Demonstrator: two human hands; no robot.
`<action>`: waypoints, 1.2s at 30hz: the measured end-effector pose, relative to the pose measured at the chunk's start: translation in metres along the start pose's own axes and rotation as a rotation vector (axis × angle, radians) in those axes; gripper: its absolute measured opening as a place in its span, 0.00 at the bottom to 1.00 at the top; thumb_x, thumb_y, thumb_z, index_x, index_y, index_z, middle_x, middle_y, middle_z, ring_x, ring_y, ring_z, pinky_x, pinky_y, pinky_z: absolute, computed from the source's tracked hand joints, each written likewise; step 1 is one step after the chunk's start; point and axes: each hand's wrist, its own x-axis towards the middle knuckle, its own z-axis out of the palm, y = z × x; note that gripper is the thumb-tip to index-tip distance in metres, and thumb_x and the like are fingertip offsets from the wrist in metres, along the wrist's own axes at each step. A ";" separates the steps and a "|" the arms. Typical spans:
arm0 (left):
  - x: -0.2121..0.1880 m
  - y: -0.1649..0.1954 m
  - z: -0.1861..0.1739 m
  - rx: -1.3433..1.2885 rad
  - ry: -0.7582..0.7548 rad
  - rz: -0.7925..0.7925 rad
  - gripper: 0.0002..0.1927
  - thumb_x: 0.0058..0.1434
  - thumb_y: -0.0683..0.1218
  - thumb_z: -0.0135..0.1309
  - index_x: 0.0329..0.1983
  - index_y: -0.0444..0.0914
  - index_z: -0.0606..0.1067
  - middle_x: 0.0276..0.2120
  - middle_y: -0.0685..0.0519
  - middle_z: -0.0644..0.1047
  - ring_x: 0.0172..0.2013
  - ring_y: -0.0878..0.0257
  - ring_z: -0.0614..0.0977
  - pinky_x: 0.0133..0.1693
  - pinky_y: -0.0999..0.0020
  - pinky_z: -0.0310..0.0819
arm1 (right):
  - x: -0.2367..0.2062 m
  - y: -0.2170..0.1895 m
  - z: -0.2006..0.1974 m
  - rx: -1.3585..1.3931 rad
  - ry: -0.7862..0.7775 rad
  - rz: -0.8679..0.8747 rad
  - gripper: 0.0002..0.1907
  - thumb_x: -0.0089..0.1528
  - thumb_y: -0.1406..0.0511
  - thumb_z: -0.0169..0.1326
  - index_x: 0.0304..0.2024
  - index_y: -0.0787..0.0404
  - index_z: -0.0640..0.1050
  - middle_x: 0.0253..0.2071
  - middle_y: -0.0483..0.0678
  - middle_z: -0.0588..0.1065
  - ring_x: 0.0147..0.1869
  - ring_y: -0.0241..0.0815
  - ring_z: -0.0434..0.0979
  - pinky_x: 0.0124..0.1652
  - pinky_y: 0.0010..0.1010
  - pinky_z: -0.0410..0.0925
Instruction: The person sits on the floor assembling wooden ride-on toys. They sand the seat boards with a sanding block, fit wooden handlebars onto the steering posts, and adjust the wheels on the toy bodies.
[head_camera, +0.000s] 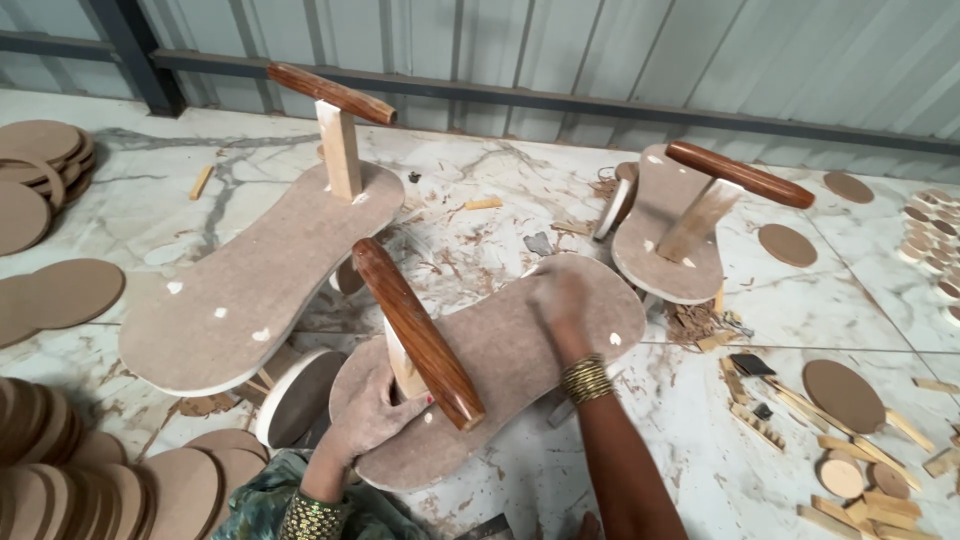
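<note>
Left hand (368, 408) spread flat; right hand (562, 300) pressing palm-down, blurred.

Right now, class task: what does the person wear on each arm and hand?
The right hand has a stack of thin gold-coloured bangles at the wrist, and the forearm is bare with no sleeve. The left hand shows red-painted nails and a band of dark green and gold beaded bangles. No gloves or rings are visible.

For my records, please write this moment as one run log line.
left hand: flat on peanut-shaped brown board seat | right hand: pressing seat top | dark wooden handle: upright post
</note>
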 end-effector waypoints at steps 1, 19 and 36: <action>-0.001 0.002 -0.001 -0.001 -0.007 -0.016 0.37 0.57 0.55 0.63 0.66 0.39 0.66 0.59 0.47 0.75 0.59 0.56 0.76 0.61 0.63 0.67 | -0.009 -0.018 0.015 -0.057 -0.124 -0.017 0.13 0.51 0.69 0.55 0.36 0.52 0.85 0.31 0.55 0.80 0.36 0.54 0.80 0.41 0.44 0.72; -0.008 0.024 -0.008 0.001 -0.056 -0.038 0.39 0.56 0.57 0.63 0.67 0.41 0.65 0.60 0.46 0.73 0.61 0.55 0.74 0.62 0.61 0.65 | -0.037 -0.081 0.034 -0.055 -0.647 0.161 0.13 0.65 0.66 0.46 0.45 0.49 0.81 0.38 0.46 0.80 0.37 0.45 0.78 0.39 0.38 0.75; -0.002 0.009 -0.003 -0.073 -0.028 0.015 0.37 0.57 0.54 0.63 0.67 0.39 0.65 0.57 0.50 0.75 0.56 0.60 0.77 0.58 0.63 0.69 | -0.109 -0.010 -0.017 0.046 -0.230 -0.005 0.11 0.56 0.64 0.57 0.41 0.52 0.83 0.35 0.51 0.78 0.37 0.47 0.77 0.39 0.40 0.70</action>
